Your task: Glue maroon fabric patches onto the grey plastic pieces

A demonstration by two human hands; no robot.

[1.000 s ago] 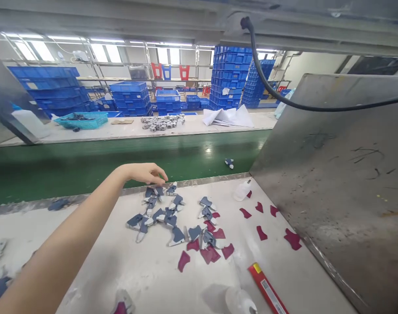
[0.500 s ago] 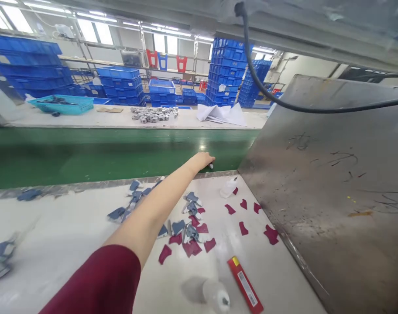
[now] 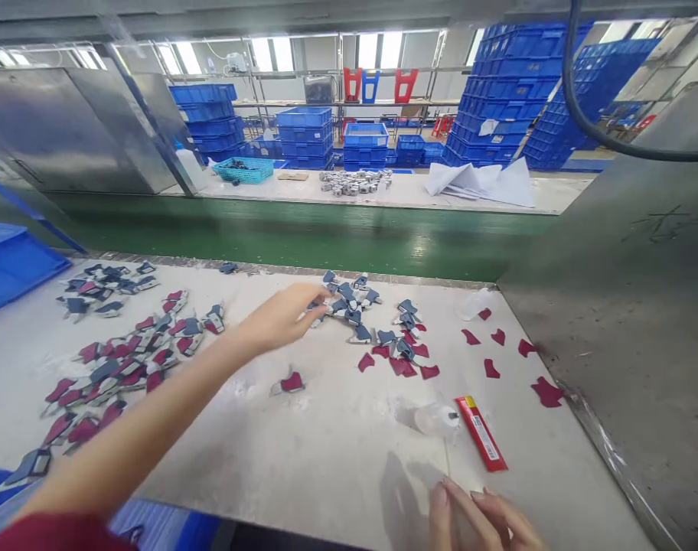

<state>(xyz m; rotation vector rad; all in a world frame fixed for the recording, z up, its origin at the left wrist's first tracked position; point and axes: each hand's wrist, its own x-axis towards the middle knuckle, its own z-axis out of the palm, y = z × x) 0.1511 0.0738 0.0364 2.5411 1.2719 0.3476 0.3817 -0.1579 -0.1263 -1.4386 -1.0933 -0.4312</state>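
My left hand (image 3: 288, 315) reaches out to the left end of a loose pile of small blue-and-grey plastic parts (image 3: 349, 298). Its thumb and forefinger are apart, around a part at the pile's edge; no firm grip shows. Low in the view, the fingertips of my right hand (image 3: 481, 520) are pinched together on a thin pale stick (image 3: 447, 458). Above that hand lie a clear squeeze bottle (image 3: 435, 419) on its side and a red tube-shaped pack (image 3: 482, 435). Maroon cut pieces (image 3: 400, 366) lie among and right of the blue-grey parts.
Many parts with maroon faces (image 3: 125, 360) spread across the left of the white table. One lone part (image 3: 291, 381) lies mid-table. A green conveyor belt (image 3: 326, 237) runs behind, a metal panel (image 3: 630, 306) bounds the right, and a blue bin (image 3: 16, 260) stands at left.
My left hand has moved back from the green belt, where it held a small whitish thing, to the blue-grey pile. The view has swung left, and my right hand has come into sight.
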